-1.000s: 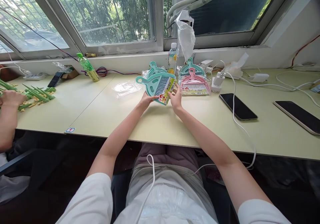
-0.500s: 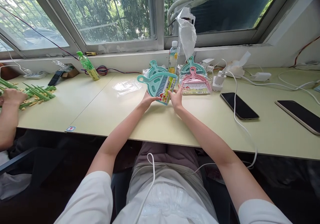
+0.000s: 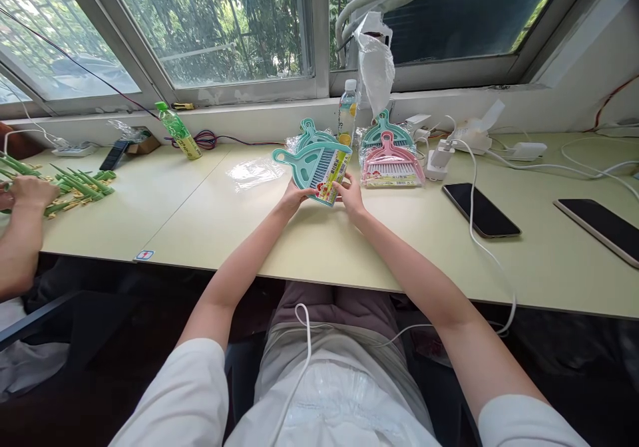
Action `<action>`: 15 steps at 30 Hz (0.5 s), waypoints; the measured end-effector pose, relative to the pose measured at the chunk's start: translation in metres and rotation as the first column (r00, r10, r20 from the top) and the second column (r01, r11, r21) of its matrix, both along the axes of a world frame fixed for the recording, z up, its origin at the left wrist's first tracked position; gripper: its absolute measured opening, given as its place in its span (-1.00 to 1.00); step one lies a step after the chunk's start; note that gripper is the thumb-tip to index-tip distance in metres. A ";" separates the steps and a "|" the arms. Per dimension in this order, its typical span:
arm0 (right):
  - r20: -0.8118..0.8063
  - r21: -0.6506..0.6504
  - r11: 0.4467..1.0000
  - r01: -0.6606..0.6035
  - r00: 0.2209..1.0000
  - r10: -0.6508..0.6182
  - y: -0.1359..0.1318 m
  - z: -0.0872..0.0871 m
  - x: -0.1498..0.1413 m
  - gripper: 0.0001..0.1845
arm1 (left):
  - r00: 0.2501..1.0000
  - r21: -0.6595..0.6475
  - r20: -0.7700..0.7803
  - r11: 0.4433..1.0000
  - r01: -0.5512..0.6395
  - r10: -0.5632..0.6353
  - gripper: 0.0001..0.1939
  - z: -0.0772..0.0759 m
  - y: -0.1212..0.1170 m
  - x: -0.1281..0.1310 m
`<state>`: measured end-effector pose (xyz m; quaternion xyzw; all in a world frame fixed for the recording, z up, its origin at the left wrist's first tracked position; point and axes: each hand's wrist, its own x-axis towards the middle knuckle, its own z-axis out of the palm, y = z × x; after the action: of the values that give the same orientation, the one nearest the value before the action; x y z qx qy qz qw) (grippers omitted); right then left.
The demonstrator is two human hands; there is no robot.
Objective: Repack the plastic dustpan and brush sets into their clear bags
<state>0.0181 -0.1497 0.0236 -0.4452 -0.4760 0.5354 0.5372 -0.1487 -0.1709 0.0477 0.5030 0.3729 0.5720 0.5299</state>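
Dustpan (image 3: pixel 302 165) in teal is held tilted mid-table (image 3: pixel 239 234). From my remote seat I see the left hand (image 3: pixel 293 197) grasping its near left edge, the right hand (image 3: pixel 351 197) its label (image 3: pixel 332 182) side. It looks unwrapped, not yet set down; the pink dustpan (image 3: pixel 388 154), right, seems bagged.

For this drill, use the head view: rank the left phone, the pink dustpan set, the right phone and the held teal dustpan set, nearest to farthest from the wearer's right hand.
1. Teal dustpan set: touching the right hand.
2. Pink dustpan set: just beyond, to the right.
3. Left phone: farther right.
4. Right phone: near the view's right edge.
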 end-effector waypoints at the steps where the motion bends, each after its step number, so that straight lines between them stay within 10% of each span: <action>1: 0.000 -0.003 1.000 0.010 1.000 -0.010 -0.001 0.001 0.000 -0.44 | 1.000 0.006 0.000 1.000 0.007 -0.007 -0.01 0.001 -0.001 0.001; 15: -0.072 -0.022 0.998 -0.055 0.996 0.053 -0.006 0.013 0.004 -0.71 | 1.000 0.007 -0.011 1.000 -0.005 0.005 -0.04 0.002 0.002 -0.003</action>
<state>0.0216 -0.1558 0.0370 -0.4193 -0.4621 0.5709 0.5337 -0.1521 -0.1693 0.0499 0.5068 0.3752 0.5719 0.5247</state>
